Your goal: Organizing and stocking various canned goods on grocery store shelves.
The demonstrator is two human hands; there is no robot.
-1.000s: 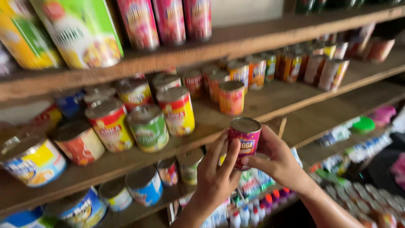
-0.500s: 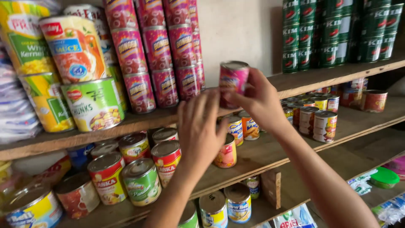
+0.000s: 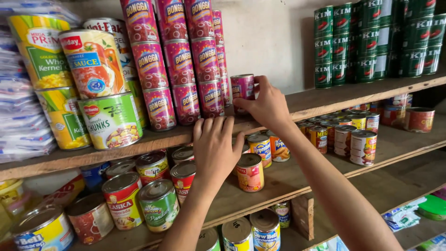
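Observation:
My right hand (image 3: 267, 104) grips a small pink can (image 3: 242, 89) that stands on the upper wooden shelf (image 3: 320, 100), just right of the stacked pink cans (image 3: 186, 60). The fingers wrap its right side. My left hand (image 3: 214, 146) rests with its fingertips on the front edge of that same shelf, below the pink stacks, and holds nothing. Both forearms reach up from the bottom of the view.
Large corn, sauce and fruit cans (image 3: 95, 88) fill the shelf's left end. Green cans (image 3: 371, 42) are stacked at the right. The shelf below (image 3: 283, 179) carries many mixed small cans (image 3: 158, 195). Plastic packets (image 3: 18, 116) sit far left.
My right hand carried the pink can up from the middle shelf level and set it on the upper shelf beside the pink stacks. My left hand moved to the shelf edge.

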